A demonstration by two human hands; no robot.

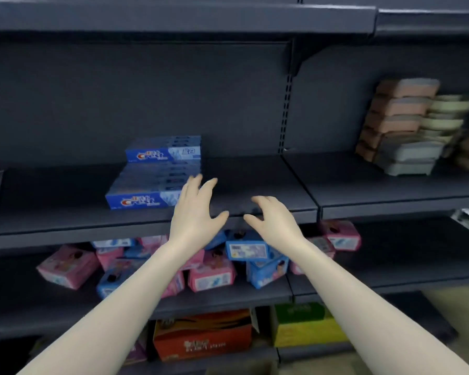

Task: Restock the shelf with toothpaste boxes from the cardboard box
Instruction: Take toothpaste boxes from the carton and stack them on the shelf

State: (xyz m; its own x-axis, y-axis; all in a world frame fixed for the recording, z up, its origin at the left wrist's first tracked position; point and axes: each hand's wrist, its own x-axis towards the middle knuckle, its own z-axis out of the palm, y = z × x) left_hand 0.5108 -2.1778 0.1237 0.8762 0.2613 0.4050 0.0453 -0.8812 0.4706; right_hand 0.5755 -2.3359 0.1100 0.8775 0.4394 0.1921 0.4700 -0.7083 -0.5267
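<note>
Here, step in hand: between placements, by my reading; both hands hang over the front edge of the dark grey metal shelf (255, 171) and neither carries anything.
Left hand (198, 209): fingers straight and spread, holding nothing; the fingertips lie at the right end of the front blue toothpaste box, and I cannot tell whether they touch it.
Right hand (272, 219): fingers loosely bent, holding nothing, above the front lip of the shelf and just beside the left hand.
Toothpaste boxes (152, 182): long blue cardboard boxes lying flat in a block toward the left of the shelf, running from the front edge to the back panel, with more stacked on top at the back.
Free room: bare shelf to the right of the block, up to the slotted upright.
Supply: the cardboard box named in the task is not in view.
Shelf below: small pink and blue packets (209, 269) in a loose heap.
Next move calls for: going down to the supply box for more, then laying them flush against the right side of the block, square to the front edge.
</note>
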